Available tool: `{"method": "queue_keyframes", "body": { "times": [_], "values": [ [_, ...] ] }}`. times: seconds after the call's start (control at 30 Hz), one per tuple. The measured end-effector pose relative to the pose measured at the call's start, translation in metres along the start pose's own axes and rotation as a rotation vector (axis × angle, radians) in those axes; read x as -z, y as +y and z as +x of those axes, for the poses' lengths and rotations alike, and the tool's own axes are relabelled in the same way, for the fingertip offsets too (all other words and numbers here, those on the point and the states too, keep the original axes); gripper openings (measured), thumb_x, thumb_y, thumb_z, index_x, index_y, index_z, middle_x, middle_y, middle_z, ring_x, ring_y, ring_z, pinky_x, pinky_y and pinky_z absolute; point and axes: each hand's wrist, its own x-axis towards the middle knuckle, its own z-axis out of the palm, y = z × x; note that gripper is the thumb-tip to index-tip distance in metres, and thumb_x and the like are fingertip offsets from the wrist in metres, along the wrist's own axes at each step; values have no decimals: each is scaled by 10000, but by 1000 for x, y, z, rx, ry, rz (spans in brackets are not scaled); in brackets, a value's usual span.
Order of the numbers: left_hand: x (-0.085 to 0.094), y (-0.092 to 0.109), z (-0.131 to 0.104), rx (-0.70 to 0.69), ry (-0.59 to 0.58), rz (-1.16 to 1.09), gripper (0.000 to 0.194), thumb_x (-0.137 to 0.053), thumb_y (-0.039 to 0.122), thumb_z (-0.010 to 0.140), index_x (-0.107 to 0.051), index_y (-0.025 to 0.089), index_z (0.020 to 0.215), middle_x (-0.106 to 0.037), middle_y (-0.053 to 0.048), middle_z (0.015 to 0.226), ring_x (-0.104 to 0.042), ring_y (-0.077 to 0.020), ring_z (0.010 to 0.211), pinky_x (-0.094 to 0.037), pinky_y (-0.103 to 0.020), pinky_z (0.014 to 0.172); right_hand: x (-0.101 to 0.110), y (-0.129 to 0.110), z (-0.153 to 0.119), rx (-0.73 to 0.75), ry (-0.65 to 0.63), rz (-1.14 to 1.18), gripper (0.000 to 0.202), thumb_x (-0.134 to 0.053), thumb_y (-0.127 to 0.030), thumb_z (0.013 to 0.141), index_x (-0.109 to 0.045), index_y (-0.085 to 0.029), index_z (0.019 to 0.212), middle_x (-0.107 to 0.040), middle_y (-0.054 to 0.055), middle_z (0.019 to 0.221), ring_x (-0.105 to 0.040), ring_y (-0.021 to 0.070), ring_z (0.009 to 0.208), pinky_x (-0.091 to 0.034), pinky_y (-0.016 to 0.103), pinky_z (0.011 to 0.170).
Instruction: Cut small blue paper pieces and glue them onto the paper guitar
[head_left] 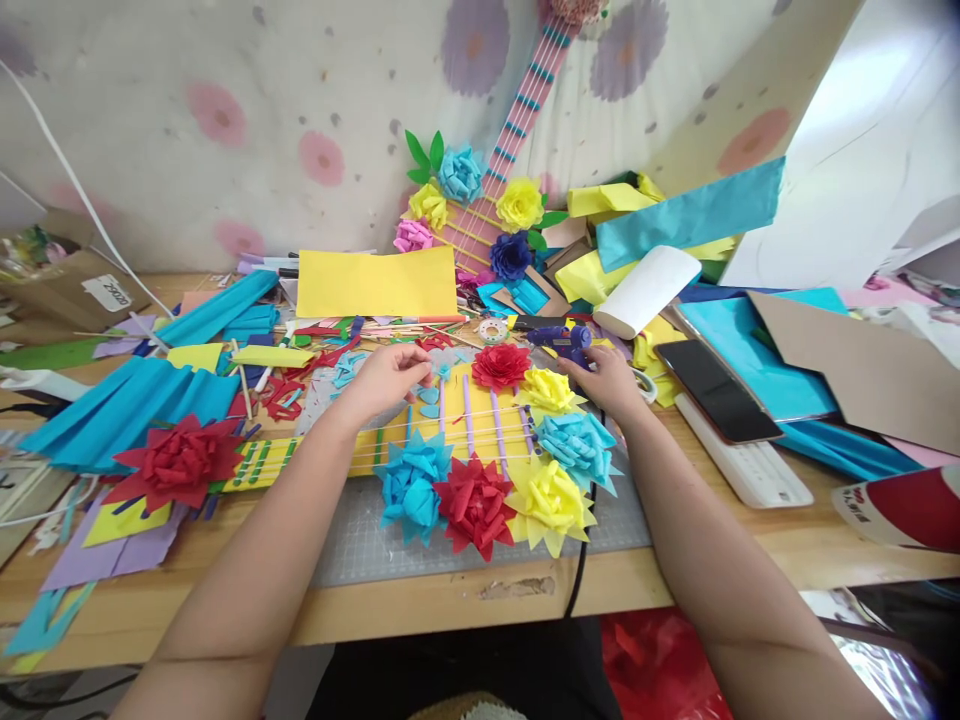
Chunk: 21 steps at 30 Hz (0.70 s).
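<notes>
A yellow paper guitar (pixel 365 452) with purple strips and white strings lies on the grey cutting mat (pixel 345 555). Around its body are red (pixel 480 503), light blue (pixel 415 487) and yellow paper flowers (pixel 551 500). My left hand (pixel 391 378) hovers over the guitar's upper edge, thumb and fingers pinched together; what is between them is too small to make out. Just below it are small light blue paper petals (pixel 429 402). At the guitar's far right, my right hand (pixel 609 380) has its fingers around the dark blue glue gun (pixel 562 340), partly hiding the handle.
Another paper guitar (pixel 517 115), pink, leans against the wall behind. Blue crepe paper (pixel 142 410) and a red flower (pixel 180 462) lie left. A yellow sheet (pixel 375 283) stands at the back. To the right are a phone (pixel 716 390), cardboard (pixel 862 370) and a paper cup (pixel 900 508).
</notes>
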Motion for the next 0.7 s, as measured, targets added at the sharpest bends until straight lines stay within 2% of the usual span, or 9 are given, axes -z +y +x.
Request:
{"method": "queue_keyframes", "body": {
  "times": [0.13, 0.23, 0.33, 0.43, 0.57, 0.7],
  "values": [
    [-1, -4, 2, -29, 21, 21, 180, -615, 328, 709, -608, 160, 774, -638, -24, 663, -629, -168, 658, -481, -252, 493, 16, -13, 0, -174, 130, 171, 359, -565, -544, 729, -603, -194, 799, -615, 65, 709, -540, 221, 669, -445, 359, 626],
    [-1, -5, 2, -49, 33, 3, 188, -622, 316, 709, -598, 162, 814, -632, -26, 696, -637, -177, 689, -489, -251, 484, 33, -24, -3, -176, 162, 412, 377, -570, -523, 747, -600, -193, 928, -650, 64, 784, -575, 201, 670, -458, 329, 598],
    [-3, -5, 2, -75, 53, -17, 223, -623, 280, 713, -574, 161, 896, -618, -29, 738, -643, -181, 721, -489, -236, 464, 48, -38, -5, -61, 4, 611, 378, -572, -541, 755, -595, -187, 885, -611, 22, 666, -547, 154, 582, -441, 284, 540],
    [-6, -5, 2, -83, 76, -20, 221, -625, 259, 713, -549, 162, 897, -611, -30, 761, -645, -182, 728, -497, -236, 464, 59, -57, -4, 85, -204, 573, 401, -615, -562, 725, -629, -172, 820, -540, -14, 543, -495, 130, 510, -402, 262, 486],
    [-7, -5, 1, -63, 67, -15, 164, -646, 242, 693, -554, 167, 805, -616, -22, 749, -643, -168, 713, -507, -232, 480, 64, -82, 4, 300, -370, 470, 452, -648, -552, 707, -681, -183, 968, -681, 21, 780, -605, 191, 696, -469, 284, 596],
    [-9, -2, -1, -32, 78, -31, 135, -648, 239, 694, -552, 171, 761, -625, -9, 688, -642, -157, 665, -499, -226, 471, 60, -98, 9, 382, -436, 439, 457, -622, -553, 733, -692, -207, 1022, -710, 23, 908, -642, 233, 798, -499, 309, 671]
  ]
}}
